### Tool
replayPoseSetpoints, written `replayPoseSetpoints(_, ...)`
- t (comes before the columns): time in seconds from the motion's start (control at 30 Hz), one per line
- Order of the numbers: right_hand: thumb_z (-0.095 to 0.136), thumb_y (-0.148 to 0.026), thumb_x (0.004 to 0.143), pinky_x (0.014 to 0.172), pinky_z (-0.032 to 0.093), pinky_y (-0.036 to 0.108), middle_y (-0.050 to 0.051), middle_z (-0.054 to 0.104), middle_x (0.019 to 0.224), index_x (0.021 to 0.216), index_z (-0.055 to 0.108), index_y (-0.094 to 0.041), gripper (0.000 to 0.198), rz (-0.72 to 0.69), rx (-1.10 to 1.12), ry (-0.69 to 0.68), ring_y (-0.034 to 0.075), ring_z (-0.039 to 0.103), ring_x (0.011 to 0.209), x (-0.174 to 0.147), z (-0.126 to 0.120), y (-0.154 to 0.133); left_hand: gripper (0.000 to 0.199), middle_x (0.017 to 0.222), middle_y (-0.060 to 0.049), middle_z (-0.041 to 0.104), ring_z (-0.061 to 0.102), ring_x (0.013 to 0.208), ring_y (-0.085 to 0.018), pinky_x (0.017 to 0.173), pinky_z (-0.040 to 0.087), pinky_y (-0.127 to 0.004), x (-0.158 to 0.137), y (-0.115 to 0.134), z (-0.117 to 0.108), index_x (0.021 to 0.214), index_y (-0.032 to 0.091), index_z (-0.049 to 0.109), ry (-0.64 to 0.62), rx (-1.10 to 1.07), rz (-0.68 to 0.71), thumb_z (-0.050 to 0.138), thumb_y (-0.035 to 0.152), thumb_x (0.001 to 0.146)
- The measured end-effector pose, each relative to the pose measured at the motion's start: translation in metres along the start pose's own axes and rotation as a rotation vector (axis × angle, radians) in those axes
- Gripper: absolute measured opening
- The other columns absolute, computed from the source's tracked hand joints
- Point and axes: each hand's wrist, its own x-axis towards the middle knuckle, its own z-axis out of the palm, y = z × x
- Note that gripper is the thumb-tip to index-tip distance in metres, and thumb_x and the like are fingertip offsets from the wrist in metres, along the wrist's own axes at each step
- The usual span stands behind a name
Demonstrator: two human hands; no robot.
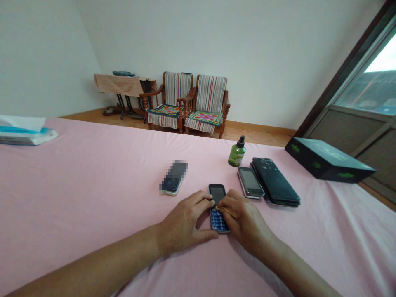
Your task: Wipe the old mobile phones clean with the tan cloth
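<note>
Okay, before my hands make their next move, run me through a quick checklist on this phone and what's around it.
1. Keypad phone lying face up on the pink cloth: ok.
2. Left hand at the phone's left edge: ok, fingertips beside the screen.
3. Right hand gripping the thin stick: ok, its tip is at the keys just below the screen.
4. Green bottle upright and apart from both hands: ok.
5. Phone switched off: cannot tell; the screen looks dark.
</note>
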Motion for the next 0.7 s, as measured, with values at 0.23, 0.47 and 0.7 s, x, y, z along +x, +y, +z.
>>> replayPoseSetpoints(0.23,0.049,0.0,0.082,0.069,0.043,0.028,0.004,0.054,0.083,0.079,0.064,-0.017,0.023,-0.027,0.019,-0.04,0.018,0.054,0.079,0.004,-0.001,-0.005,0.048,0.114,-0.009,0.061,0.058,0.106,-0.026,0.094,0.05,-0.038,0.0,0.001,-0.001,0.114,0.018,0.061,-0.001,0.004,0.009,0.082,0.026,0.071)
replayPoseSetpoints(0.47,0.051,0.0,0.081,0.065,0.04,0.028,0.002,0.054,0.079,0.076,0.062,-0.016,0.02,0.073,0.002,-0.032,0.016,0.054,0.071,-0.002,-0.014,0.004,0.058,0.119,-0.012,0.059,0.057,0.111,-0.027,0.099,0.049,-0.039,-0.001,-0.001,0.001,0.12,0.013,0.058,0.004,0.03,0.009,0.084,0.026,0.07)
replayPoseSetpoints(0.7,0.046,0.0,0.086,0.07,0.043,0.029,0.005,0.053,0.085,0.083,0.065,-0.015,0.024,-0.04,0.042,-0.053,0.018,0.054,0.08,0.001,-0.002,-0.002,0.05,0.113,-0.01,0.06,0.058,0.105,-0.026,0.094,0.05,-0.038,0.001,0.002,-0.001,0.113,0.016,0.06,-0.014,0.024,-0.002,0.083,0.025,0.07)
